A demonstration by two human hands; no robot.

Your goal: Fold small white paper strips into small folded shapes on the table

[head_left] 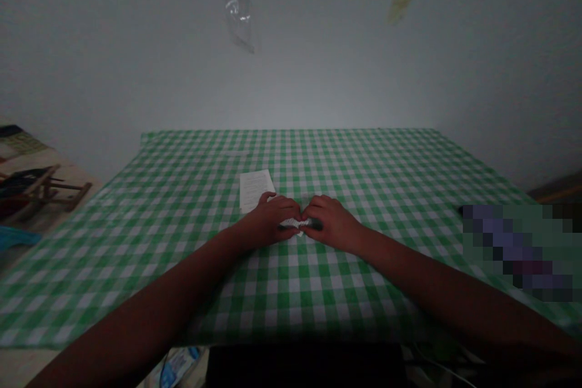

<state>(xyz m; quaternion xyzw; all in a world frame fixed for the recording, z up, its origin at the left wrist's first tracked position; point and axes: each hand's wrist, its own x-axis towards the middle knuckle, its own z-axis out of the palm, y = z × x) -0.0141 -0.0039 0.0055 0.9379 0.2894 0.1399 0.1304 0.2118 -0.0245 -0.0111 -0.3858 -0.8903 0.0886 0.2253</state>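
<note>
Two hands (273, 218), one paper sheet (255, 189), one tablecloth (364, 163).

Home room: gingham tablecloth (364, 170), bare white wall (136, 60), wooden chair (40, 188).

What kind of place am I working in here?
Probably a room in a home: a table under a green checked cloth against a plain white wall, with wooden furniture at the left edge.

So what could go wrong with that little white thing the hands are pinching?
The small white item is pinched between the left hand and right hand; pulled too hard, it might tear or slip out. The left hand also lies close to the white paper sheet, so it could nudge or crease it. The dim light makes fine work harder to see.
</note>
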